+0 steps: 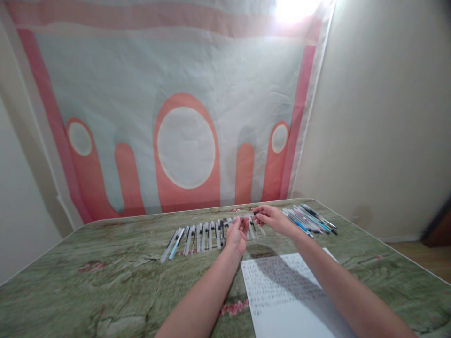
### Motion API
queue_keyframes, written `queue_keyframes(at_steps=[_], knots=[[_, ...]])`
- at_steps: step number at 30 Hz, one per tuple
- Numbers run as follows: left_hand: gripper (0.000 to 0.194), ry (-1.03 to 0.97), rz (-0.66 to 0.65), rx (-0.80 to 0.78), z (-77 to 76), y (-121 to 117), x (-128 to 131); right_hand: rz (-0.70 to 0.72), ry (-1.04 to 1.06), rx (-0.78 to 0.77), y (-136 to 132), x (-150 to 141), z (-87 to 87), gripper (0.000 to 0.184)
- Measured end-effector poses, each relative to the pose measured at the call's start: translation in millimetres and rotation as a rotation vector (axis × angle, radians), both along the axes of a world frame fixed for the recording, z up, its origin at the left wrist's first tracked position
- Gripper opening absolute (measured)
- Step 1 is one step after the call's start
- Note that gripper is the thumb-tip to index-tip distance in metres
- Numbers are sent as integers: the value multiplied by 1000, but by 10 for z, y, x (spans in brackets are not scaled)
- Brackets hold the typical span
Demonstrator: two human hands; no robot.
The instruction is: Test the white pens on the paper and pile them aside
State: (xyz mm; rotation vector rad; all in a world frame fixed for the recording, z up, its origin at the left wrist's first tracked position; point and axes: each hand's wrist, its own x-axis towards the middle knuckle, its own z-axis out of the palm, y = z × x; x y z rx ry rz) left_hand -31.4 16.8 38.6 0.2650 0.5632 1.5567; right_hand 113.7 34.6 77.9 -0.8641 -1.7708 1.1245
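Observation:
My left hand (237, 237) is closed around a pale, clear-barrelled pen (230, 221), held nearly level above the table. To its right, my right hand (270, 218) pinches a small black pen cap (256, 214) between thumb and fingertips, a short gap away from the left fingers. Beneath and beside both hands lies a row of clear pens (198, 237), many with dark caps or grips, set side by side. My left hand hides part of this row. A light blue pen (176, 243) lies near the row's left end.
A pile of mixed pens (310, 219), some blue and some dark, lies right of my right hand. Closer to me is a sheet of paper with handwriting (271, 286), partly under my right forearm. The wood-patterned table (105, 277) ends at a patterned hanging cloth (186, 197).

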Motion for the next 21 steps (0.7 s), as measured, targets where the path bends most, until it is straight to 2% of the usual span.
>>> queue_keyframes(at_steps=[12, 21], knots=[[7, 17, -8, 10, 5, -4, -2, 19, -25, 9, -38, -3, 29, 26], [6, 15, -6, 4, 16, -21, 8, -110, 48, 2, 10, -41, -27, 24]])
